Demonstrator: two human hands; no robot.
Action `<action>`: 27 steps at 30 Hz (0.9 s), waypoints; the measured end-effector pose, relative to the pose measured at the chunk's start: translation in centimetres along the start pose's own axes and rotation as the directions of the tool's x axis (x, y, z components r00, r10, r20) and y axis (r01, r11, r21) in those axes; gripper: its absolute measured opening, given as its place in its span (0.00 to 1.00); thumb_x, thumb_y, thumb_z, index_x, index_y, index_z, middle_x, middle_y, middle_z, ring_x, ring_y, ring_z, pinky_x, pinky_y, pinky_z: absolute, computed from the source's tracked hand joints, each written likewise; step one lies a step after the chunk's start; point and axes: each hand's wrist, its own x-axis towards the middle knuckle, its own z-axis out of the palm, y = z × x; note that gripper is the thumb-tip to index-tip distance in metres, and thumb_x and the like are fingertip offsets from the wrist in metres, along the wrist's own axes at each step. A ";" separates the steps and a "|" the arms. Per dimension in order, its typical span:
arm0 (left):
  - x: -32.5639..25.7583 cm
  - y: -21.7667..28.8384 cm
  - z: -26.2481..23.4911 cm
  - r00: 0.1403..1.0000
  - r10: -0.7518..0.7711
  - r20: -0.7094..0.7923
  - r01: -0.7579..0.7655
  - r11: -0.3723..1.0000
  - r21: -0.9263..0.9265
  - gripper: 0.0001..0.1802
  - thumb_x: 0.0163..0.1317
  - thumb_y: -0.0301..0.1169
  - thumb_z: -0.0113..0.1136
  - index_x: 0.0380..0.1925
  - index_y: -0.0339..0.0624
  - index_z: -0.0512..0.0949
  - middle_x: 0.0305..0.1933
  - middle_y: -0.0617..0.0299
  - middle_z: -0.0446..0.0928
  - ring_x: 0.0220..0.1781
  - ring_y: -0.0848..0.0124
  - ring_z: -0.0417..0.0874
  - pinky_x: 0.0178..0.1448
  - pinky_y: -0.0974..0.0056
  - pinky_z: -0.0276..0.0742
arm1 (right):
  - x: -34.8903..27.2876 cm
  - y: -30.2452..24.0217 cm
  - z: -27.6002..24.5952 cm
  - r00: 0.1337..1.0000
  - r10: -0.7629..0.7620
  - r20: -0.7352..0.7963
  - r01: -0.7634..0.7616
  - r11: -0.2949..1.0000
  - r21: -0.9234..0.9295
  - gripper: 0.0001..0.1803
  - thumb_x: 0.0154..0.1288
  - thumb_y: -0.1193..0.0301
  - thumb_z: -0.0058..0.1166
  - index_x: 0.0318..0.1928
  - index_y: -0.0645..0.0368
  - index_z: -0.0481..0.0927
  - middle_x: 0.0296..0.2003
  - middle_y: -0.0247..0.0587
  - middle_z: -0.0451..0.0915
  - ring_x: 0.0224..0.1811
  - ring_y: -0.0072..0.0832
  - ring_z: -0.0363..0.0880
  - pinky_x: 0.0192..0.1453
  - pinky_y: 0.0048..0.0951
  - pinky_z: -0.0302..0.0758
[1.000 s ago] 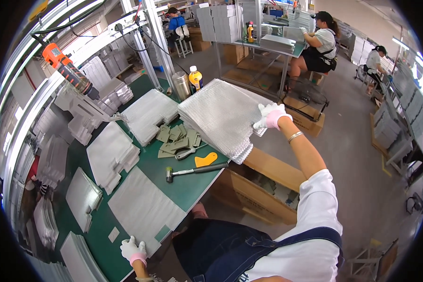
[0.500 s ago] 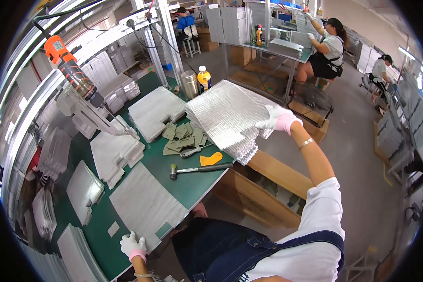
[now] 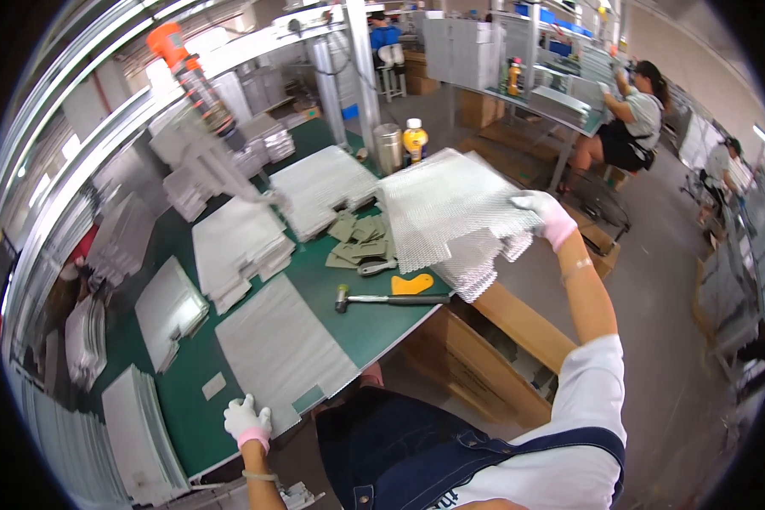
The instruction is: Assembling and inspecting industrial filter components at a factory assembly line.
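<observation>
The person's gloved right hand [image 3: 546, 217] pinches the far edge of a stack of white perforated metal mesh sheets [image 3: 450, 217], held tilted above the green workbench [image 3: 361, 327]. It looks light and springy (edges likely sharp), best gripped at the rim. The gloved left hand [image 3: 246, 421] rests open on a flat grey sheet [image 3: 285, 353].

A hammer [image 3: 388, 299] lies on the tabletop [image 3: 187, 408] near its right edge. Just behind the hammer sits a scraper [image 3: 412, 284], and behind that a heap of flat pieces [image 3: 359, 240]. Farther back stand a can [image 3: 388, 149] and a bottle [image 3: 414, 140]. Left of the hammer lies a sheet [image 3: 280, 350]; above and right of the hammer hangs a mesh panel [image 3: 450, 223].
</observation>
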 end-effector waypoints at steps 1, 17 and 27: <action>-0.3 -0.1 0.4 0.999 -0.013 -0.042 0.011 0.999 -0.036 0.28 0.46 0.43 0.64 0.51 0.52 0.75 0.53 0.54 0.71 0.54 0.55 0.71 0.56 0.55 0.69 | -1.1 -0.1 2.0 0.999 -0.051 0.013 0.050 0.995 0.090 0.19 0.58 0.69 0.55 0.46 0.70 0.75 0.36 0.42 0.79 0.32 0.26 0.77 0.37 0.26 0.73; -0.7 1.3 1.3 0.966 -0.005 -0.259 -0.045 0.982 -0.186 0.09 0.43 0.36 0.64 0.28 0.54 0.81 0.40 0.62 0.75 0.46 0.59 0.73 0.48 0.55 0.67 | -12.1 9.6 30.8 0.946 -0.095 0.309 0.076 0.995 0.072 0.08 0.60 0.71 0.55 0.34 0.64 0.75 0.26 0.32 0.75 0.26 0.15 0.69 0.32 0.16 0.65; 3.1 -8.0 5.8 0.673 0.605 -0.425 -0.738 0.584 -0.338 0.18 0.63 0.27 0.38 0.46 0.39 0.77 0.39 0.55 0.80 0.37 0.61 0.79 0.44 0.63 0.75 | -11.7 10.3 34.7 0.891 0.084 0.447 -0.164 0.976 0.144 0.07 0.62 0.71 0.54 0.34 0.61 0.74 0.24 0.29 0.75 0.23 0.13 0.70 0.25 0.14 0.64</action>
